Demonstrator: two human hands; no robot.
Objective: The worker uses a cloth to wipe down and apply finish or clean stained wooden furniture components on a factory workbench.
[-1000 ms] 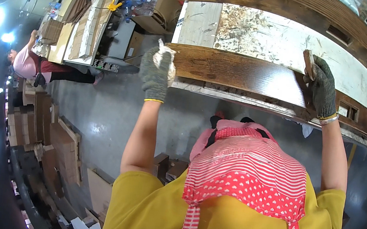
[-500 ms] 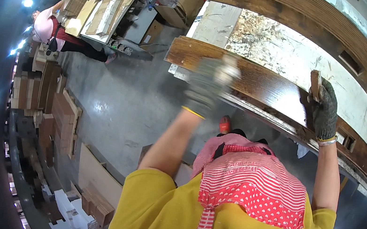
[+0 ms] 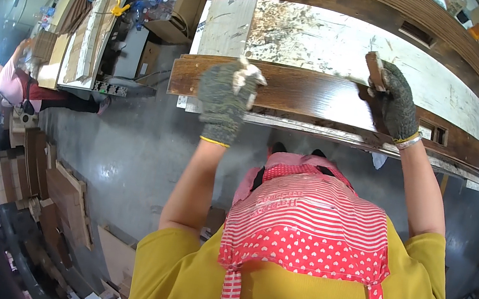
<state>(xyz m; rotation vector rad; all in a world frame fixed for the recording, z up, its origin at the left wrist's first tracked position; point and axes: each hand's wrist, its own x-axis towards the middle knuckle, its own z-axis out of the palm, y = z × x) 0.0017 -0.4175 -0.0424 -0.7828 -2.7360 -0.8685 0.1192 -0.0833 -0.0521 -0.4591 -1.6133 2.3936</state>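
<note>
A long, glossy dark-brown wooden board (image 3: 304,91) lies across the near side of the white, stained worktable (image 3: 343,38). My left hand (image 3: 220,100), in a dark green knit glove, is over the board's left part, closed on a crumpled white rag (image 3: 248,78). Farther right, my gloved right hand (image 3: 400,102) grips a small brown block (image 3: 376,69), worn at its edges, above the board. A rectangular slot (image 3: 433,132) shows in the board just right of that hand. Whether the rag touches the wood is hard to tell.
Another brown board (image 3: 335,3) with a grooved strip runs along the table's far side. At the left are a cardboard box of plastic bottles (image 3: 172,22), a second bench with a yellow clamp (image 3: 119,7), and a person in pink (image 3: 19,89). Wooden panels (image 3: 67,201) stand lower left.
The view has turned, so the board looks more level and farther left. My left hand, blurred before, is now sharper and slightly nearer the board's left end. My right hand keeps the block.
</note>
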